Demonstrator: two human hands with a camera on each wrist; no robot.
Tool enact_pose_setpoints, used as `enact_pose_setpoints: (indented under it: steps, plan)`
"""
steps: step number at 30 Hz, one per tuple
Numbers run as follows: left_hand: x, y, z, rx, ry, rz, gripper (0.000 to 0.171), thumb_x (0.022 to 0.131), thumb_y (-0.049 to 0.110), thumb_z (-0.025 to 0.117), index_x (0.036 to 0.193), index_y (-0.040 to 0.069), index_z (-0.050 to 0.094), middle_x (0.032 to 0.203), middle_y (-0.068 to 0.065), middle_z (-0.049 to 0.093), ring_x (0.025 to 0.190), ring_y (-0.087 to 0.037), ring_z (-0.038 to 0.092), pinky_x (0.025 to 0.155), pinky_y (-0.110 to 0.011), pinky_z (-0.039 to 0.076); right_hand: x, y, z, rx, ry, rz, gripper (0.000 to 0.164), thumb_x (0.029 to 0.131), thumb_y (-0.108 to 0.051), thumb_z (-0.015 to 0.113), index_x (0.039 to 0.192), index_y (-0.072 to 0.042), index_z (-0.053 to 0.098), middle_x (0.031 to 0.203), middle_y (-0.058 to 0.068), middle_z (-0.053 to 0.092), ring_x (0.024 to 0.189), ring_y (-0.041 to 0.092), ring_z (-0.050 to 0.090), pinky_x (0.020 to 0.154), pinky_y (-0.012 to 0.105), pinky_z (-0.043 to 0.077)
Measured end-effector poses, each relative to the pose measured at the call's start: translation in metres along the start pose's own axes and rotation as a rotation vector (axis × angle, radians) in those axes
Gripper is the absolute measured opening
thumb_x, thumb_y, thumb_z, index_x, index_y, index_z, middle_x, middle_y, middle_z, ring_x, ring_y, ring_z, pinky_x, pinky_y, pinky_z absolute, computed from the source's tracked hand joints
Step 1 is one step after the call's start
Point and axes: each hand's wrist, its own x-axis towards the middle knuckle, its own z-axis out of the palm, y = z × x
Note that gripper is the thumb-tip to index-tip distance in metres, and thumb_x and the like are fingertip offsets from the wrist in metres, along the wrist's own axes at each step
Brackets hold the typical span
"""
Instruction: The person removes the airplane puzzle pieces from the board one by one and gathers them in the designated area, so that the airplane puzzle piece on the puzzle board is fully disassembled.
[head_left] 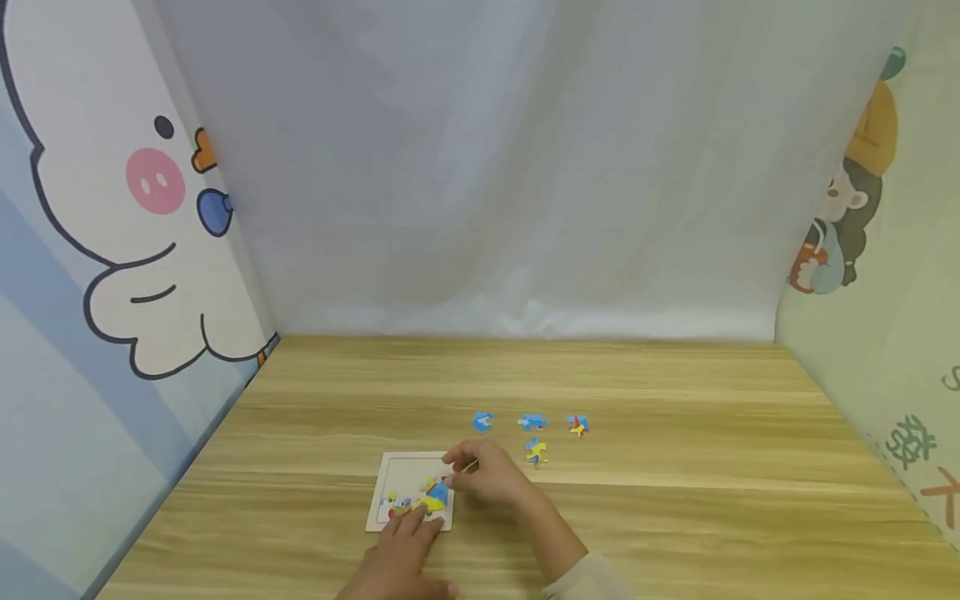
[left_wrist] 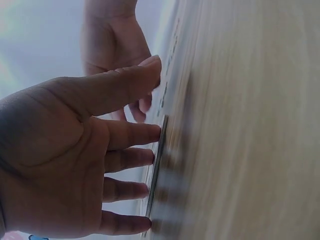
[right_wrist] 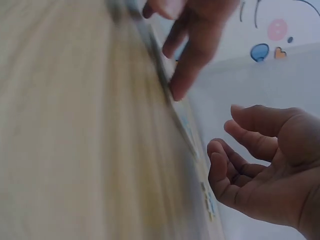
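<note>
A square jigsaw puzzle board (head_left: 399,468) with a pale frame lies flat near the table's front. Several colourful puzzle pieces (head_left: 437,493) sit in its lower and right part. My left hand (head_left: 401,550) rests its extended fingertips on the board's near edge. In the left wrist view those fingers (left_wrist: 127,190) are straight and spread along the board's edge. Over the board's right side is my right hand (head_left: 489,475), its fingers loosely bent. The right wrist view shows a gap between thumb (right_wrist: 260,119) and fingers, with nothing visible between them.
Several loose puzzle pieces lie on the wooden table (head_left: 675,467) beyond and right of the board: a blue one (head_left: 482,422), another blue one (head_left: 533,422), a red, yellow and blue one (head_left: 578,426), and a yellow one (head_left: 536,452). A pale curtain (head_left: 510,208) hangs behind the table.
</note>
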Motion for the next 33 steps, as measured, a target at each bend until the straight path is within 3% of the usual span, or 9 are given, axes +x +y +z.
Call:
enact_pose_setpoints:
  steps: [8, 15, 22, 28, 33]
  plan:
    - [0.002, 0.000, 0.001, -0.005, -0.020, 0.034, 0.076, 0.073, 0.038, 0.077, 0.130, -0.002, 0.047, 0.138, -0.029, 0.034, 0.123, -0.058, 0.023, 0.077, -0.076, 0.030, 0.003, 0.003, 0.012, -0.148, -0.029, 0.068, 0.026, 0.076, -0.001, 0.071, 0.102, 0.001, 0.066, 0.077, 0.002, 0.055, 0.071, 0.015, 0.051, 0.061, 0.028, 0.046]
    - [0.004, -0.002, 0.003, -0.005, -0.024, 0.018, 0.077, 0.072, 0.038, 0.077, 0.131, 0.000, 0.048, 0.139, -0.027, 0.033, 0.123, -0.057, 0.023, 0.076, -0.076, 0.030, 0.009, 0.006, 0.015, -0.267, -0.044, 0.042, 0.025, 0.073, -0.001, 0.073, 0.097, 0.001, 0.070, 0.071, -0.004, 0.054, 0.065, 0.009, 0.049, 0.058, 0.023, 0.044]
    - [0.005, -0.002, 0.002, -0.004, -0.026, 0.015, 0.075, 0.073, 0.037, 0.078, 0.131, 0.000, 0.048, 0.139, -0.027, 0.033, 0.123, -0.057, 0.023, 0.075, -0.077, 0.030, 0.010, 0.002, 0.017, -0.278, -0.023, 0.043, 0.023, 0.070, 0.003, 0.074, 0.092, 0.001, 0.069, 0.070, -0.002, 0.054, 0.065, 0.010, 0.049, 0.058, 0.024, 0.044]
    - [0.006, -0.003, 0.002, 0.011, -0.023, 0.008, 0.074, 0.073, 0.037, 0.078, 0.130, 0.000, 0.049, 0.139, -0.026, 0.034, 0.122, -0.058, 0.024, 0.075, -0.076, 0.031, 0.011, 0.004, 0.020, -0.275, 0.006, -0.008, 0.021, 0.068, 0.004, 0.073, 0.085, -0.003, 0.063, 0.064, -0.003, 0.051, 0.058, 0.010, 0.048, 0.054, 0.024, 0.043]
    - [0.008, -0.004, 0.003, 0.013, -0.032, -0.002, 0.076, 0.072, 0.039, 0.078, 0.130, 0.000, 0.049, 0.139, -0.026, 0.034, 0.122, -0.058, 0.024, 0.075, -0.077, 0.030, 0.011, 0.001, 0.020, -0.252, 0.013, 0.044, 0.024, 0.068, 0.005, 0.073, 0.084, -0.006, 0.060, 0.066, -0.001, 0.052, 0.060, 0.012, 0.048, 0.054, 0.026, 0.042]
